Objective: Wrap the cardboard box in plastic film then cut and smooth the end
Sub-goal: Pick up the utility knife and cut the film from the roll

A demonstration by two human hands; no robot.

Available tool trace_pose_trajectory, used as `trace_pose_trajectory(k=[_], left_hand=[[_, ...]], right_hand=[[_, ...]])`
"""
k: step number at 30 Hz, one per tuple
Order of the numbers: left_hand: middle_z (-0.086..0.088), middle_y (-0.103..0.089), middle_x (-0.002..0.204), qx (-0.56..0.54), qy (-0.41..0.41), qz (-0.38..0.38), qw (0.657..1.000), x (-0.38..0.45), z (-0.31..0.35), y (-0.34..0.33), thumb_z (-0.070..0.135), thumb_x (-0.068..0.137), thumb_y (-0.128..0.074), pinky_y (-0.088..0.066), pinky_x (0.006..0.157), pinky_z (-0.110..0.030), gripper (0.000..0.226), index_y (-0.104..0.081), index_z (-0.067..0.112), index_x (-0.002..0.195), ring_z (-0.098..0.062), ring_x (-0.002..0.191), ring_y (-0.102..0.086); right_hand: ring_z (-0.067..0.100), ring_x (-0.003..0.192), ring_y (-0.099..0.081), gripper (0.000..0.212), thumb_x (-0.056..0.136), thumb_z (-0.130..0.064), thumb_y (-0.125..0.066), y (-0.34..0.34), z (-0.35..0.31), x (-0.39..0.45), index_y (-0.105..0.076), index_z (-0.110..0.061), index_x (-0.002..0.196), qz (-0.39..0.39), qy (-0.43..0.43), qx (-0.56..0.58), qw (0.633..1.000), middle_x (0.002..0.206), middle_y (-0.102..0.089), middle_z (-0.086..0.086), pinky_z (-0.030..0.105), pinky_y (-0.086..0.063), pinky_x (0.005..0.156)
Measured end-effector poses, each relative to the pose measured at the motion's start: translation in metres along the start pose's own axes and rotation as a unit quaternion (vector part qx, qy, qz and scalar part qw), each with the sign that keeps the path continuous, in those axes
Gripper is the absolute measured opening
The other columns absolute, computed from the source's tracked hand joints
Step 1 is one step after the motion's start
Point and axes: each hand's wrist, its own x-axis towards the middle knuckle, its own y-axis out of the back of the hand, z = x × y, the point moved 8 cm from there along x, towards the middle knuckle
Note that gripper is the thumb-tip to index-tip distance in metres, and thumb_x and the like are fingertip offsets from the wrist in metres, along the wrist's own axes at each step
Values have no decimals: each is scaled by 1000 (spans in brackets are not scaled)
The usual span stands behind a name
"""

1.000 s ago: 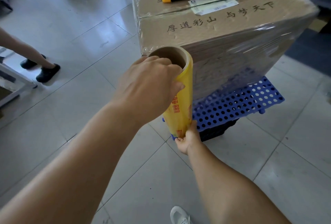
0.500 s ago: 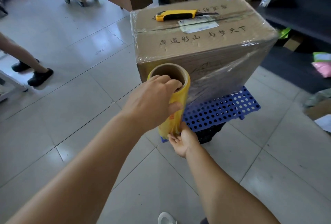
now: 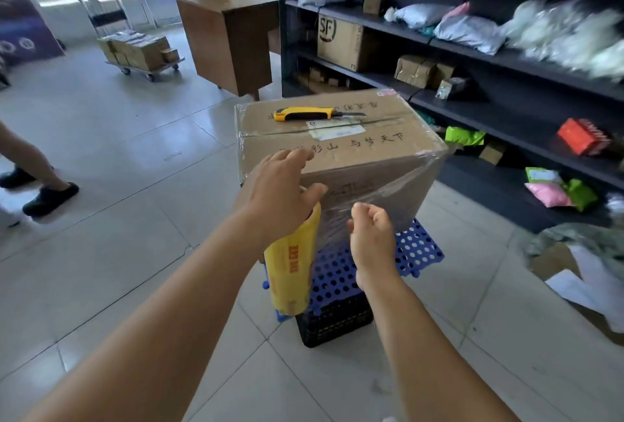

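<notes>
Cardboard box point(image 3: 337, 151) sits on a blue perforated board point(image 3: 418, 249) over a black crate point(image 3: 334, 323) on the tiled floor point(image 3: 135, 185), its sides already under clear film point(image 3: 388, 192). A yellow knife point(image 3: 304, 114) lies on its top. The left hand point(image 3: 277, 195) grips the top of the yellow roll point(image 3: 290, 273), fingers point(image 3: 297, 155) reaching over the box's near edge. The right hand point(image 3: 371, 232) pinches the stretched film just beside the roll, its fingers curled. Dark shelves point(image 3: 472, 50) with parcels stand behind.
</notes>
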Motion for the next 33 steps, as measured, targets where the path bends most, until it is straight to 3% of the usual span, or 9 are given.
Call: trace_pose_trajectory(k=[6, 11, 16, 20, 23, 26, 28, 33], left_hand=[[4, -53, 131, 7, 14, 11, 1000, 34, 13, 4, 40, 87, -59, -42, 97, -37, 54, -42, 24, 136, -18, 120, -47], [4, -55, 129, 31, 35, 25, 999, 87, 12, -5, 45, 86, -59, -47, 94, -39, 55, -45, 25, 135, -19, 115, -52], [5, -58, 125, 76, 97, 18, 992, 143, -2, -23, 46, 86, -58, -49, 88, -35, 52, -46, 25, 131, -18, 109, -55], [4, -59, 121, 94, 157, -5, 983, 174, -20, -35, 45, 87, -57, -50, 85, -36, 46, -47, 26, 128, -19, 106, -56], [2, -57, 122, 96, 198, -15, 975, 185, -34, -36, 42, 87, -56, -47, 87, -37, 46, -47, 24, 129, -21, 109, -54], [1, -57, 123, 98, 233, -17, 967, 187, -49, -34, 41, 87, -56, -47, 88, -36, 48, -46, 24, 131, -20, 110, -54], [0, -58, 123, 98, 250, -17, 963, 185, -56, -34, 41, 87, -56, -46, 90, -36, 48, -46, 23, 131, -21, 110, -54], [1, -53, 130, 100, 274, -12, 956, 174, -60, -35, 44, 88, -55, -46, 93, -38, 53, -42, 25, 135, -20, 117, -50]], right_hand=[[5, 83, -56, 14, 97, -37, -46, -7, -69, 37, -53, -27, 103, -47, 98, -59, 992, 93, -60, -8, 23, -43, 67], [5, 78, -53, 17, 96, -35, -47, -17, -108, 97, -53, -23, 107, -78, 155, -123, 977, 90, -59, -7, 21, -38, 58], [5, 85, -53, 33, 95, -34, -48, -53, -120, 175, -52, -19, 125, -155, 179, -225, 945, 108, -58, -3, 19, -37, 59], [20, 106, -52, 46, 89, -34, -50, -104, -116, 233, -47, -20, 133, -213, 208, -338, 893, 123, -55, 2, 30, -44, 77], [28, 123, -41, 53, 89, -31, -49, -147, -110, 259, -39, -16, 140, -255, 255, -446, 819, 138, -47, 7, 39, -35, 101], [29, 135, -33, 61, 94, -29, -45, -176, -98, 276, -24, -14, 150, -283, 276, -551, 735, 151, -35, 6, 39, -27, 111], [28, 135, -34, 59, 95, -23, -44, -185, -90, 285, -24, -16, 150, -278, 284, -595, 699, 151, -35, 5, 39, -26, 111], [26, 122, -45, 40, 96, -11, -38, -185, -95, 291, -45, -16, 135, -234, 339, -579, 704, 135, -49, 7, 38, -35, 100]])
